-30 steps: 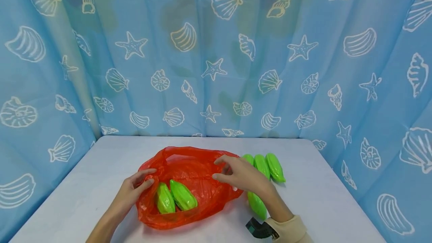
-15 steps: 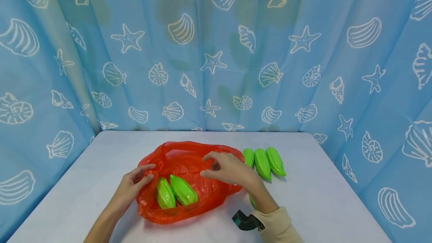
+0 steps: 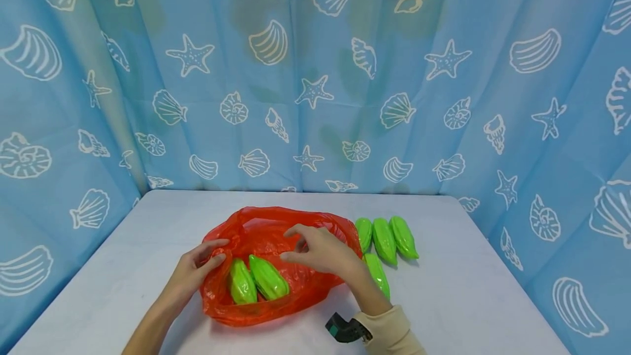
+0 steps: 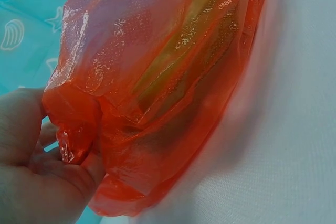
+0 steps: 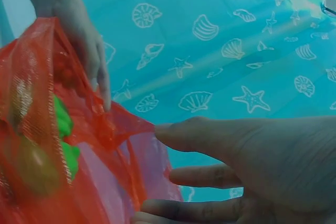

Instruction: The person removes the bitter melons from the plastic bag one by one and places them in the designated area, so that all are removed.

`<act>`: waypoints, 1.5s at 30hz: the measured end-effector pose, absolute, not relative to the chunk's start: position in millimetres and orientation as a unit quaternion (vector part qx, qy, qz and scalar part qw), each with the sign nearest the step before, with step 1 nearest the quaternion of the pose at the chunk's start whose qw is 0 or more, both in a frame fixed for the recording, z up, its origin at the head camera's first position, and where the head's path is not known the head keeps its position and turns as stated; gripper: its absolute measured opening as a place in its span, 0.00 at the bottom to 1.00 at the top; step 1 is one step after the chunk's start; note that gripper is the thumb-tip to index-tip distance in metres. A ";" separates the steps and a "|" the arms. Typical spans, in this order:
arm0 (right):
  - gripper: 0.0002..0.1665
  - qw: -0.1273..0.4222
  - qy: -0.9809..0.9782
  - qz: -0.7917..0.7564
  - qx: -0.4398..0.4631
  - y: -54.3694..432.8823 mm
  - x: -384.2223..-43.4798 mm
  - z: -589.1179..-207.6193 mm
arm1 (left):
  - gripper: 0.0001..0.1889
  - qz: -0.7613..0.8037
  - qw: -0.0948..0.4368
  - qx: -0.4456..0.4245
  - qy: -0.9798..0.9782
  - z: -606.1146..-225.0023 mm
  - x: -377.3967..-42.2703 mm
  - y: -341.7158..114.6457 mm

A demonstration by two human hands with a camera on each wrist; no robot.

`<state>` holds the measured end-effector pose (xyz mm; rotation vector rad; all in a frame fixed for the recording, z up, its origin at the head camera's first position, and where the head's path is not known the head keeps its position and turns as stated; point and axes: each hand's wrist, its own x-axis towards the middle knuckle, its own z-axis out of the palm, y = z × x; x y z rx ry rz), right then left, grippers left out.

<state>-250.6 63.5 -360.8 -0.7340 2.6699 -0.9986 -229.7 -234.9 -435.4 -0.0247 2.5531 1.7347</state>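
A thin red plastic bag (image 3: 266,311) lies with its mouth spread wide on the white table. Inside it are two glossy, light green, ridged fruit-shaped pieces (image 3: 268,278) with tapered ends. My left hand (image 3: 189,270) pinches the bag's gathered left rim between thumb and fingers; the left wrist view shows the red film (image 4: 76,135) bunched there. Over the right part of the bag's mouth hovers my right hand (image 3: 320,251), its fingers loosely bent and spread, holding nothing. In the right wrist view the right thumb and fingers (image 5: 205,177) are apart, beside the bag's edge.
Right of the bag lie several more of the green pieces (image 3: 384,241), three in a row and one (image 3: 377,275) nearer, partly behind my right forearm. A blue shell-print curtain (image 3: 315,97) stands behind the table (image 3: 473,289) and along both sides.
My right hand has moved left, from beside the green pieces on the table to over the bag's mouth. My left hand keeps its hold on the rim. The head view has tilted slightly.
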 end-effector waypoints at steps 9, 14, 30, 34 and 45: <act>0.30 0.074 0.901 -0.345 -0.252 47.5 -250.3 -371.3 | 0.27 0.563 0.032 -0.008 0.825 -437.7 -229.7 -235.4; 0.31 0.071 0.902 -0.347 -0.247 42.1 -250.7 -375.9 | 0.28 0.560 0.028 -0.003 0.828 -437.5 -230.5 -234.6; 0.34 0.088 0.906 -0.333 -0.246 28.6 -248.9 -390.9 | 0.28 0.572 0.029 -0.007 0.820 -437.2 -231.2 -233.7; 0.34 0.093 0.906 -0.328 -0.249 26.1 -249.0 -395.2 | 0.28 0.574 0.030 -0.011 0.819 -437.3 -231.4 -233.4; 0.37 0.112 0.916 -0.301 -0.239 18.9 -246.9 -407.0 | 0.28 0.569 0.026 -0.009 0.822 -436.6 -231.1 -233.7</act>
